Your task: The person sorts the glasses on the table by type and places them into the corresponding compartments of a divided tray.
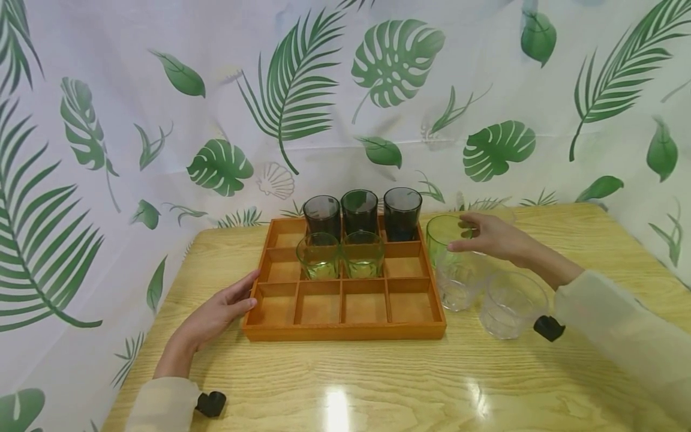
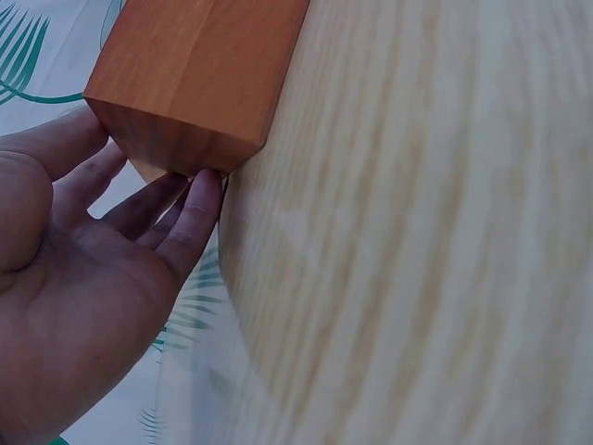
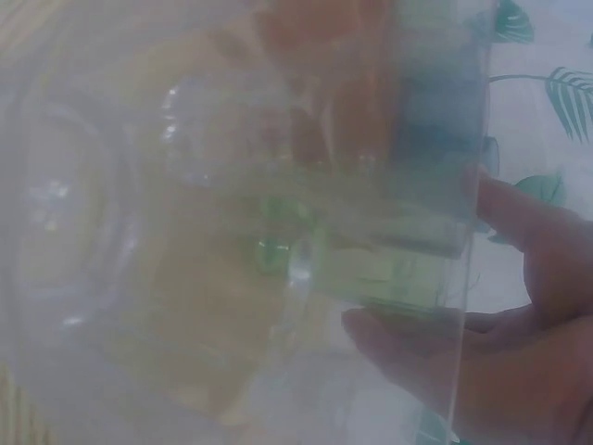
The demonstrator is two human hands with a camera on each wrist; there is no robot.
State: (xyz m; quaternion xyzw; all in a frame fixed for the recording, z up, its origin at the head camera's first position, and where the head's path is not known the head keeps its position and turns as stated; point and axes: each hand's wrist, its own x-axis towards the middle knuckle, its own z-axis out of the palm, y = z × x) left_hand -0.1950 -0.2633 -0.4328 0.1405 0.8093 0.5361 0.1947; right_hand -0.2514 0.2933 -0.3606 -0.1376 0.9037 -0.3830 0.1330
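Note:
My left hand (image 1: 218, 315) lies along the left side of a brown wooden compartment tray (image 1: 345, 331); in the left wrist view its fingertips touch the tray's corner (image 2: 185, 139). To the right of the tray, my right hand (image 1: 493, 237) has its thumb and fingers at the rim of a green glass (image 1: 438, 237). The right wrist view is hazy, seen through a clear glass, with the green glass (image 3: 380, 273) between the fingers. Two green glasses (image 1: 318, 261) occupy middle-row compartments. Dark glasses (image 1: 358, 210), several of them, stand in the back row.
Clear glasses stand right of the tray: one (image 1: 456, 288) close beside it, another (image 1: 510, 309) farther right, near the right sleeve (image 1: 610, 324). The wooden table (image 1: 281, 384) meets a leaf-patterned cloth (image 1: 324, 156) at the back.

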